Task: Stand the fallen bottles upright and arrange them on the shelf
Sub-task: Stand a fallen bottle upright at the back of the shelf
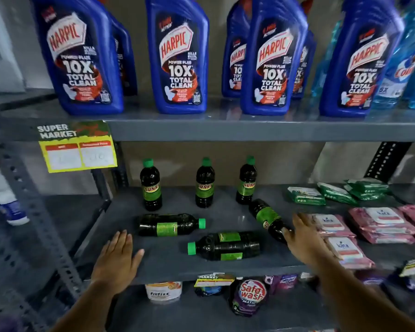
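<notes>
Three dark Sunny bottles with green caps stand upright at the back of the grey middle shelf [120, 212]: a left one [151, 185], a middle one [204, 184] and a right one [246, 182]. Three more lie fallen in front. One [170, 225] points its cap right, one [223, 245] points its cap left, and a third [268, 219] lies diagonally with its cap end hidden by my right hand [304, 238]. That hand's fingers are spread and its thumb touches the bottle's neck. My left hand [118, 257] rests flat and open on the shelf's front left.
Large blue Harpic bottles [177, 58] line the upper shelf, with light blue bottles [403, 68] at its right. Pink wipe packs [340, 245] and green packs [307, 195] fill the right of the middle shelf. A yellow price tag [77, 152] hangs at upper left. Detergent pouches [249, 295] sit below.
</notes>
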The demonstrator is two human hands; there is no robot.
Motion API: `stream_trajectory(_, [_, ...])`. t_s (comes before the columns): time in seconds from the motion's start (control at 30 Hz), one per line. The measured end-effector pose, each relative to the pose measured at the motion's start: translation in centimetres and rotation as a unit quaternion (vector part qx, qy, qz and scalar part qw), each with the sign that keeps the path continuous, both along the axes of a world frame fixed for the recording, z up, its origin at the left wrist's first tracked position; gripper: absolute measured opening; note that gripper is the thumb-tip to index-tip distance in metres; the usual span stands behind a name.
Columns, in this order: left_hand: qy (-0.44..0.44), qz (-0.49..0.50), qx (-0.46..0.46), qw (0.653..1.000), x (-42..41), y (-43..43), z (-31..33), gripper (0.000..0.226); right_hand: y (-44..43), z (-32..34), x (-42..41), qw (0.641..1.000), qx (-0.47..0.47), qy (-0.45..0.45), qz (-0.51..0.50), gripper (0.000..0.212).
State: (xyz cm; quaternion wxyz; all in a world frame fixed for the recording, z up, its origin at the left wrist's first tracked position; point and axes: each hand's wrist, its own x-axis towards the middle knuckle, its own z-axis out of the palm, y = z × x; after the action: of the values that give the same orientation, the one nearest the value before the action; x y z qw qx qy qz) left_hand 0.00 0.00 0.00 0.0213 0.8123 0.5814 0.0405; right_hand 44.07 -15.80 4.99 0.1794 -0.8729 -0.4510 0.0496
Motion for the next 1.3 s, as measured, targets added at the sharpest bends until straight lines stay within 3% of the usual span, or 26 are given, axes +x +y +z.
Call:
stream_trajectory(0.2, [-0.019,-0.001,-0.044,0.999,-0.1,1.0,-0.9,0.075,1.4,-0.2,-0.6,0.999,-0.035,-0.008,0.009,0.058])
stream_trajectory(0.5, [-0.002,0.008,-0.038,0.999,-0.2,0.8,-1.4,0.079,4.5,0.0,-0.7,0.992,-0.117,-0.011,0.052,0.086])
stream_trajectory(0.67, [-0.012,0.012,-0.028,0.999,-0.3,0.9,-1.4,0.1,5.5,1.7,0.2,0.989,-0.138,-0.017,0.057,0.085])
stream_trajectory(0.83, [-0.006,0.022,-0.029,0.999,-0.2,1.2,-1.5,0.107,7.7,5.4,0.8,0.975,-0.202,-0.025,0.092,0.081])
stream_trajectory(0.9, [-0.004,0.022,-0.027,0.999,-0.3,1.2,-1.7,0.103,8.9,7.5,0.5,0.955,-0.265,-0.077,0.108,0.077])
stream_trajectory(1.03, [0.004,0.017,-0.022,1.0,-0.4,1.3,-1.8,0.095,11.4,10.7,-1.7,0.882,-0.368,-0.255,0.145,0.056])
stream_trajectory(1.17, [0.003,0.014,-0.016,1.0,-0.6,1.4,-1.9,0.103,13.7,10.7,-3.6,0.857,-0.341,-0.344,0.174,0.028])
stream_trajectory(1.3, [0.003,0.017,-0.017,1.0,-0.6,1.4,-2.0,0.103,14.1,11.0,-2.8,0.814,-0.306,-0.41,0.275,0.032])
